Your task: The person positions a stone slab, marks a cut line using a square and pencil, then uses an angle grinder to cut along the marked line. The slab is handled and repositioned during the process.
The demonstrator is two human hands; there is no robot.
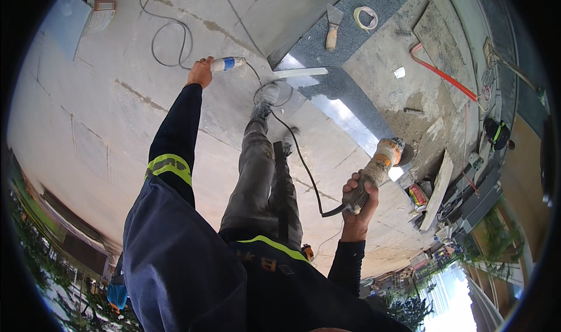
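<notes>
My right hand (363, 203) is wrapped round the rear body of an angle grinder (380, 161), dusty and orange-grey, with its disc (407, 155) pointing off to the right. A black power cord (300, 156) leaves the grinder's back end and curves up past my shoes. Out to the left, my left hand (200, 73) is closed on a white and blue power connector (228, 64). The grinder's cord runs into one end of this connector, and a thin grey cable (156, 47) reaches my hand from the other side. Whether two halves are joined inside my grip is hidden.
A scraper (332, 28) and a tape roll (366, 18) lie on dark polished stone (310, 42). Beside it are a pale strip (301, 72), a red-orange bar (444, 73) and a rough board (438, 190). A bucket (102, 13) stands far left. Cable loops surround my feet.
</notes>
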